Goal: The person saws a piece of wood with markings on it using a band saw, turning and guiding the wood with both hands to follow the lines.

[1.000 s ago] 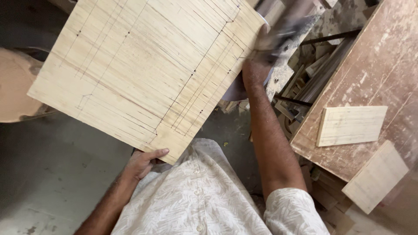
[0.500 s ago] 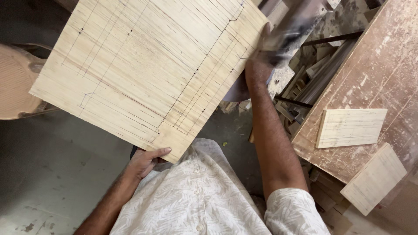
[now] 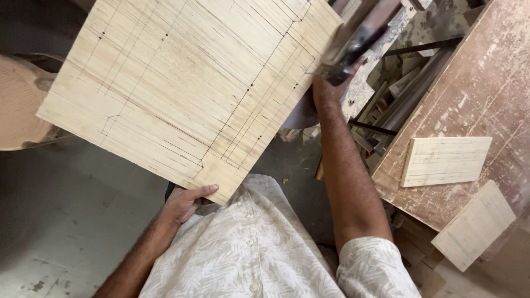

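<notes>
- Pale plywood panel (image 3: 187, 91), marked with pencil lines and small dots, is held tilted in front of the person, its long axis running from the lower near corner up and away to the right.
- Left hand (image 3: 185, 203) grips the panel's near bottom corner, fingers curled under the edge and thumb along it; it is the hand closer to the body.
- Right hand (image 3: 326, 88) is at the panel's far right edge, closed around a blurred dark-and-metal tool (image 3: 356, 38); what kind of tool it is cannot be told.
- The panel lies above and between both hands, with the right arm stretched out alongside its right edge.
- To the right of the right arm stands a worn reddish workbench (image 3: 480, 94) carrying two small pale boards (image 3: 444, 160) (image 3: 475, 225).
- Between the arm and bench, a heap of wood offcuts (image 3: 395, 105) crowds the gap.
- Left of the left hand, a rounded wooden piece (image 3: 19, 107) sits partly under the panel.
</notes>
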